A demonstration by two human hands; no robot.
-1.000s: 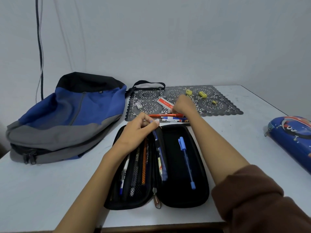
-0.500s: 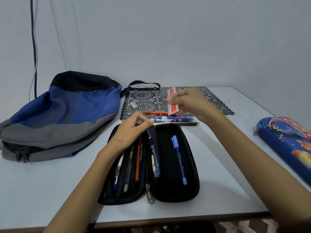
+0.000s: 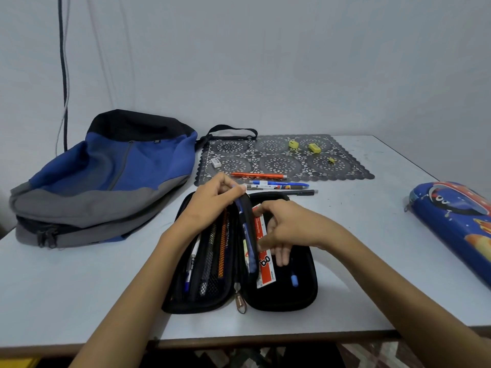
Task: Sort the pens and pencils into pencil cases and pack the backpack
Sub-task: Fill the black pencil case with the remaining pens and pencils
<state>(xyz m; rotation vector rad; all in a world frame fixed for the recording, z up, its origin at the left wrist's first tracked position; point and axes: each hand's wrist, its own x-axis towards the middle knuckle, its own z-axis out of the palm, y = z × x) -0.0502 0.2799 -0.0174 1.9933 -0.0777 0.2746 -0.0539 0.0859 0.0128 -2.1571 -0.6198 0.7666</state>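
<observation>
The black pencil case (image 3: 300, 293) lies unzipped and flat on the worktop (image 3: 79, 288), just in front of the person. Its left half already holds several pens and pencils under mesh, and a blue pen (image 3: 294, 280) lies in the right half. The left hand (image 3: 212, 203) has its grip pinched on the top of the centre divider (image 3: 247, 235), holding it upright. The right hand (image 3: 289, 229) holds a red-and-white packet (image 3: 265, 269) lightly between thumb and fingers, set against the divider's right face. Sorting looks partly done. An orange pencil (image 3: 259, 175) and two pens (image 3: 279, 184) still lie loose just beyond the case, at the near edge of the lace mat (image 3: 345, 171). On the mat sit a white eraser (image 3: 216, 162) and three small yellow pieces (image 3: 314, 147). The printed blue case (image 3: 457, 224) lies closed, well apart to the right. The backpack (image 3: 106, 176) lies on its side at the left, and packing it is apparently not yet begun.
</observation>
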